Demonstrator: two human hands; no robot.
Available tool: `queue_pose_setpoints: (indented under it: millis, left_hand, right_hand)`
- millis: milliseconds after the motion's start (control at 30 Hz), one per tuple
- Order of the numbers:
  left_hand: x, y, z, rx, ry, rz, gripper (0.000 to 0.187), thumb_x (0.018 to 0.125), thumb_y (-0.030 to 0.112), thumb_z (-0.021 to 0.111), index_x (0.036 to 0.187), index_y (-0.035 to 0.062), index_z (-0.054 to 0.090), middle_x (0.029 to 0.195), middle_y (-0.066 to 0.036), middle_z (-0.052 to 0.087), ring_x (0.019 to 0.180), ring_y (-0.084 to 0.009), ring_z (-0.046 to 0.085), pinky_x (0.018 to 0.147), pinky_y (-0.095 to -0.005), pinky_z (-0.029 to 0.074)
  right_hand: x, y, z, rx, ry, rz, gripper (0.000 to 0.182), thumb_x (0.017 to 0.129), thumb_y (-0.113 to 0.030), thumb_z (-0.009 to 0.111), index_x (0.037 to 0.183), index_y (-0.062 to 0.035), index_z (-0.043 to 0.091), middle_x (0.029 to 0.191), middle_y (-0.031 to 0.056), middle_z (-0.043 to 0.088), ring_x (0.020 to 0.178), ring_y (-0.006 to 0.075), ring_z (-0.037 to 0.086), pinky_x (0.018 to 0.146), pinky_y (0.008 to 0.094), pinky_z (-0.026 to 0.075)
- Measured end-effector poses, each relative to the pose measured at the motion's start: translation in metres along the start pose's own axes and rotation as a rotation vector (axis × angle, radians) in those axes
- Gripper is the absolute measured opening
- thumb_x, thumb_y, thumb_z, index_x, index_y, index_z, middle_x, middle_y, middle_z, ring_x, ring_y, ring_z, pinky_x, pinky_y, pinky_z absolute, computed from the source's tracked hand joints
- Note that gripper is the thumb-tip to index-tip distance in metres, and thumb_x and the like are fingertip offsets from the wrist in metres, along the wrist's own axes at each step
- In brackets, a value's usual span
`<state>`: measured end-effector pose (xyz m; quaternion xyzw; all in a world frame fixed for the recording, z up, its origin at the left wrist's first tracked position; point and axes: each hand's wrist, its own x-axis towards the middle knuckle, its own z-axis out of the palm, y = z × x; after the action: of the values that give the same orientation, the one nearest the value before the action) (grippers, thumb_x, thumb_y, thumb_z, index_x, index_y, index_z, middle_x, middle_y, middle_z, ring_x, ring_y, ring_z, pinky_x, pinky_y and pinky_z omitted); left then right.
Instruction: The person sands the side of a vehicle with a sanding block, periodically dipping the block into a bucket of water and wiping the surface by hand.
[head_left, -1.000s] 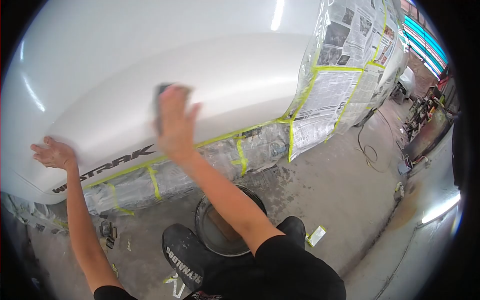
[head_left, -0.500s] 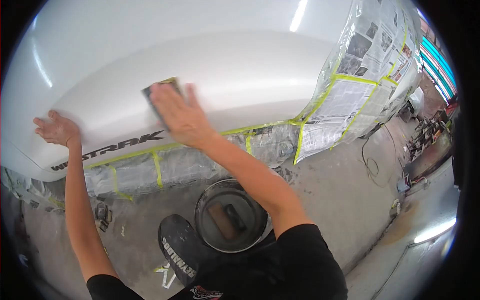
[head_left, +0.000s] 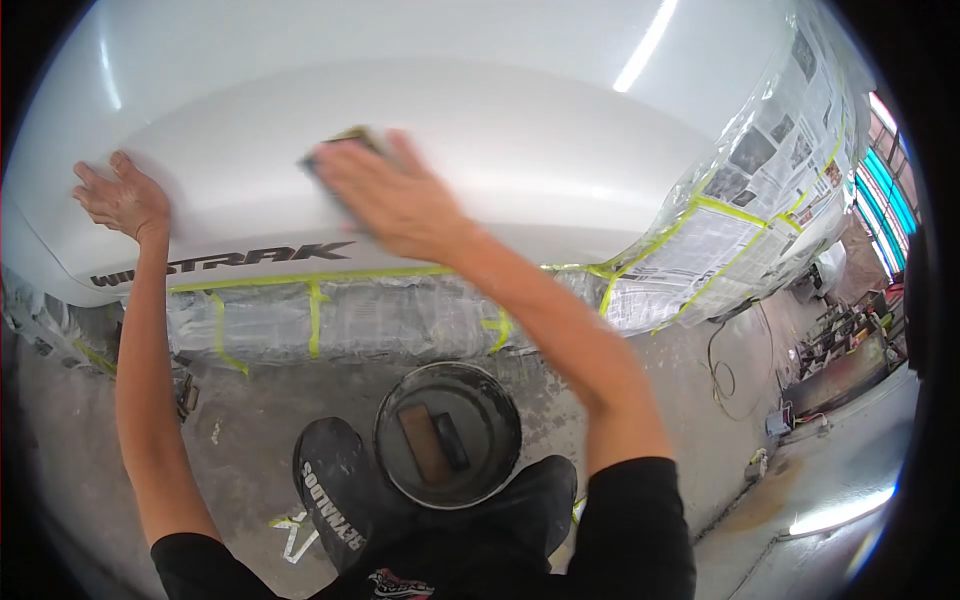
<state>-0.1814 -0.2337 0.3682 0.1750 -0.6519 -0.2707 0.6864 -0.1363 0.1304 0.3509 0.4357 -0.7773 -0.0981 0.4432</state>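
A white car door panel [head_left: 480, 110] curves across the upper part of the view, with dark lettering [head_left: 255, 257] along its lower edge. My right hand [head_left: 405, 205] presses flat on a dark sanding block [head_left: 358, 134] with a yellowish edge, against the panel above the lettering. Both are smeared by motion, and the hand covers most of the block. Farther left, my left hand [head_left: 128, 203] rests on the panel with its fingers spread and holds nothing.
Below the panel, clear plastic sheeting [head_left: 380, 315] is held by yellow-green tape. Taped newspaper [head_left: 670, 255] covers the right side. A black bucket [head_left: 518, 440] between my legs holds a brown block [head_left: 426, 445] and a black block [head_left: 452, 442]. A hose [head_left: 715, 370] lies on the floor.
My right hand and the sanding block are slightly higher and further right in view. The camera view has shifted too, showing more of the bucket. My left hand stays spread on the panel.
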Motion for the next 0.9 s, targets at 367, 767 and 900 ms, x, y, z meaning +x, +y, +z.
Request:
queue_pose_setpoints:
  millis: [367,767,900]
  left_hand:
    - [-0.009,0.005,-0.003,-0.085,-0.004,-0.079,0.078,0.096,0.058,0.043,0.154,0.0097,0.022,0.156,-0.03,0.012,0.145,-0.0436,0.009,0.117,-0.0538,0.009]
    - [-0.004,0.004,-0.002,-0.088,-0.002,-0.035,0.081,0.094,0.061,0.043,0.154,0.0103,0.022,0.155,-0.032,0.01,0.144,-0.0461,0.008,0.116,-0.0559,0.011]
    - [-0.008,0.003,-0.003,-0.096,-0.005,-0.053,0.082,0.094,0.062,0.043,0.154,0.0106,0.022,0.155,-0.032,0.009,0.144,-0.0467,0.009,0.115,-0.0566,0.011]
  right_hand:
    - [-0.159,0.116,-0.088,-0.238,-0.393,0.314,0.087,0.077,-0.03,0.072,0.15,-0.005,0.032,0.159,0.015,0.025,0.147,0.034,0.023,0.116,0.0616,0.008]
    - [-0.115,0.103,-0.09,-0.219,-0.422,0.155,0.082,0.078,-0.036,0.071,0.15,-0.0157,0.037,0.158,0.0011,0.033,0.145,0.0181,0.031,0.118,0.0566,0.009]
    - [-0.106,0.094,-0.077,-0.145,-0.324,0.145,0.086,0.076,-0.034,0.072,0.15,-0.0076,0.036,0.157,0.0121,0.033,0.144,0.0308,0.032,0.116,0.0596,0.013]
